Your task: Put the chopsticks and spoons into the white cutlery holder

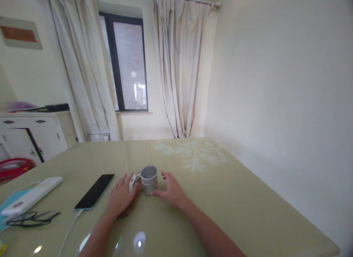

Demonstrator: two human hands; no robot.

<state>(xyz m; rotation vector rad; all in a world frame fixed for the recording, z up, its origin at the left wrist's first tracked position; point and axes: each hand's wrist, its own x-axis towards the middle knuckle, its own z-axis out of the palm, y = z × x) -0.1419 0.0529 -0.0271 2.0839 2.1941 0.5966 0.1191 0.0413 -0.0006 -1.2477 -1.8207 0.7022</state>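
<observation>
- Right forearm [209, 227] is angled inward; right hand [172, 190] is held half open, thumb near the cup [149, 183].
- Left hand [121, 198] is laid over a brown bundle [134, 204]; grip cannot be told.
- Between hands, the cup is judged light, stiff, slippery; sides best grasped.

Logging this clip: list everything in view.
Cup: one or stacked, silver, centre
Bundle: one, brown, centre
Object: one, white, by bundle
Phone: one, black, left
Device: one, white, far left
Glasses: one pair, dark, by device
Sheet: one, blue, under device
Cable: one, white, at phone
Table: one, greenish, foreground
Window: one, dark, back
Curtains: two, cream, flanking window
Cabinet: one, white, left
Basket: one, red, left
Panel: one, grey, upper left
Left hand: one, bare, on bundle
Right hand: one, bare, beside cup
</observation>
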